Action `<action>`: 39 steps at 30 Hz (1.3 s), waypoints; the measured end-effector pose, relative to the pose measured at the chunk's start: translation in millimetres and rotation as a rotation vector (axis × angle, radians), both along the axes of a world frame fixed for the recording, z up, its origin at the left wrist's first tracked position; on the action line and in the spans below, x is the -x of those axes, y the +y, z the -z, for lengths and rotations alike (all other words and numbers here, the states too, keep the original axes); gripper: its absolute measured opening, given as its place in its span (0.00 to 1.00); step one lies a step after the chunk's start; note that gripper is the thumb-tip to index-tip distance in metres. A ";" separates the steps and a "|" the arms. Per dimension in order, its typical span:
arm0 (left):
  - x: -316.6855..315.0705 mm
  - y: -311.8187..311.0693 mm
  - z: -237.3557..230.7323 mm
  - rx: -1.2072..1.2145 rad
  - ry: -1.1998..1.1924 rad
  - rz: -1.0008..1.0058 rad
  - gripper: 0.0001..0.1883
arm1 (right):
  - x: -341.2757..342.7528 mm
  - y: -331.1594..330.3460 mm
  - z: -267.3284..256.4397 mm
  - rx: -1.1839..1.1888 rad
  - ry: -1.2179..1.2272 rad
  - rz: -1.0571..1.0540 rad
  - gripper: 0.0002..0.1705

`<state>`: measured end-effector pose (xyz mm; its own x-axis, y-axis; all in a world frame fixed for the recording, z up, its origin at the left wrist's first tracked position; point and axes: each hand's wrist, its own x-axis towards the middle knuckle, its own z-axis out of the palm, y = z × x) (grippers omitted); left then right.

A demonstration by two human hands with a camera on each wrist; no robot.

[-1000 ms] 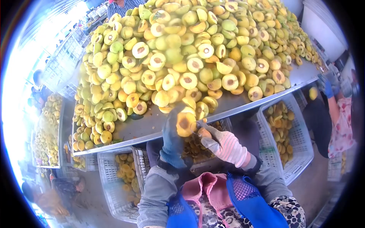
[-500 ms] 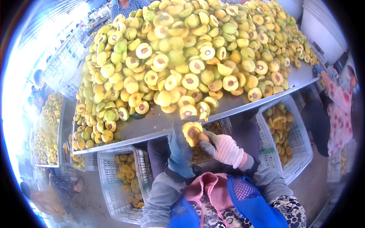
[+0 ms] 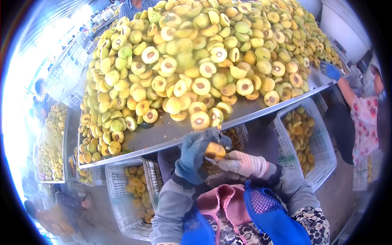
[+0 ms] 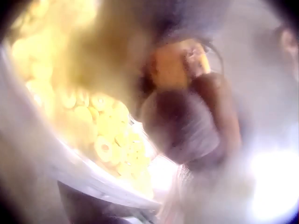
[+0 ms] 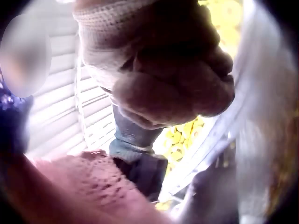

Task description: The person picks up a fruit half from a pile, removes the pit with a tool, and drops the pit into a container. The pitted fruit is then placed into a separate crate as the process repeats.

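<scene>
Head and left wrist views: a cut yellow fruit is gripped by the blue-gloved left hand, a brown-handled wire-loop tool by the pale-gloved right hand, before the metal worktop's front edge; if juice-slicked, either could be dropped. Yellow-green fruit halves are heaped beyond.

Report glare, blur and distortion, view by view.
Head: fisheye distortion, black corners, glare along the left, a hazy patch over the fruit pile; left wrist: most of the frame blurred, the pile washed out; right wrist: the right grip shadowed against a bright background.
</scene>
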<state>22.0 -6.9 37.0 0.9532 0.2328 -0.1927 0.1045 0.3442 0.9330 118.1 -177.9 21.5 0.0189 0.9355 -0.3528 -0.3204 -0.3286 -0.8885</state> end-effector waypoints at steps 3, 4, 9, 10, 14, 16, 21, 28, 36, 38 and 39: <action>-4.2 -11.8 27.7 0.290 -0.557 -0.021 0.25 | 7.4 1.0 14.2 0.061 0.332 -0.036 0.21; 2.8 -8.7 33.9 0.197 -0.433 -0.250 0.22 | 8.6 -0.1 18.2 0.056 0.421 -0.044 0.21; 119.9 99.3 68.1 -1.260 0.249 -0.671 0.19 | -7.6 -5.8 56.5 0.129 -0.596 -0.089 0.26; 132.6 110.7 67.9 -1.234 0.560 -0.703 0.21 | -10.7 -6.1 64.7 0.156 -0.952 -0.124 0.26; 76.1 94.3 57.0 -1.759 0.281 -0.760 0.23 | -15.1 -14.7 83.3 0.220 -0.985 -0.066 0.28; 13.8 79.0 53.7 -1.607 0.155 -0.468 0.23 | -17.3 -14.6 86.2 0.226 -0.978 -0.030 0.28; -80.0 60.4 66.8 -1.321 0.471 -0.094 0.22 | -21.4 -17.0 80.4 0.165 -0.932 0.037 0.26; -61.1 69.9 74.0 -1.261 0.365 -0.159 0.26 | -27.8 -3.6 45.1 -0.024 -0.840 0.360 0.28; -26.0 14.8 28.3 0.030 -0.308 -0.463 0.17 | -14.5 19.1 12.7 -0.263 -1.036 0.483 0.27; -18.5 4.3 27.5 -0.627 -0.362 -0.488 0.18 | -9.9 20.1 11.4 -0.242 -1.107 0.459 0.27; -13.8 2.5 24.0 -0.965 -0.351 -0.519 0.19 | -7.3 20.3 9.3 -0.229 -1.134 0.448 0.28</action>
<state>35.9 -4.4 13.1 0.6650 0.5195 0.5365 -0.1585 -0.6038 0.7812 125.4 -157.6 12.2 0.5402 0.8061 0.2417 0.6223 -0.1893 -0.7595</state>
